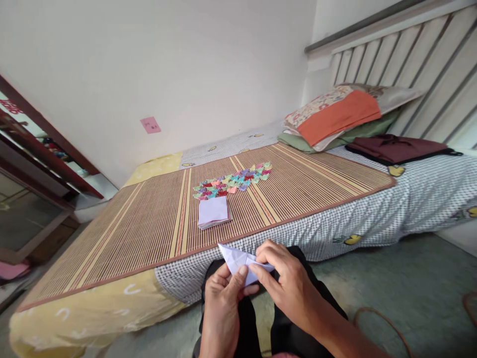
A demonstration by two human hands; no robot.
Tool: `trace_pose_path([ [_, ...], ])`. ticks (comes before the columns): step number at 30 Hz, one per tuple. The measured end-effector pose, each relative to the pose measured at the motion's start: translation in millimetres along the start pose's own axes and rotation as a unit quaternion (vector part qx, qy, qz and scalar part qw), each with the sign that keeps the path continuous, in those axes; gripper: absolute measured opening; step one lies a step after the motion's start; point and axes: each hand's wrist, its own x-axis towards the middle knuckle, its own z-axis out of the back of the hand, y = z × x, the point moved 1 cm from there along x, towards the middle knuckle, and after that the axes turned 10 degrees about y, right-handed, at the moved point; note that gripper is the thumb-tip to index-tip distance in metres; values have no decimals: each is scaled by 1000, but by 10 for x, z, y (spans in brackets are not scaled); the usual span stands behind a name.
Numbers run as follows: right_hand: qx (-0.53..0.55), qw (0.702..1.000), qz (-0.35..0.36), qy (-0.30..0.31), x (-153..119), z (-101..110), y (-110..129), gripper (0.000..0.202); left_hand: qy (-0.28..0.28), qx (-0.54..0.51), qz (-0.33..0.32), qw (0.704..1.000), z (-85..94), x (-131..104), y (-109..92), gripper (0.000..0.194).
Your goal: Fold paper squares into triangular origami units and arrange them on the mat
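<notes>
A light purple sheet of paper (234, 258), folded to pointed corners, is held above my lap near the bed's edge. My left hand (227, 291) grips its lower left part, thumb on top and fingers beneath. On its right side, my right hand (281, 273) pinches a folded flap between thumb and fingers. Beyond the hands, a stack of square paper (213, 211) with a pale purple top sheet lies on the woven mat (156, 223). Behind the stack, several small folded pieces in many colours (238, 181) are laid out in rows.
The bed carries a checked sheet (320, 223) and a yellow cloth (100, 313) under the mat. Pillows (339, 117) and a folded maroon cloth (400, 148) lie at the right by the headboard (421, 64). A pink note (150, 125) is on the wall.
</notes>
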Motion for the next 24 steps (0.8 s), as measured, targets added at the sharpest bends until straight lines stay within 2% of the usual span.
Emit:
trace_pose_path([
  [7, 18, 1000, 2, 0, -5, -9, -14, 22, -12, -14, 4, 1000, -26, -38, 21, 36],
  [24, 82, 994, -66, 4, -20, 36, 8, 21, -11, 6, 15, 1000, 19, -63, 43, 33],
])
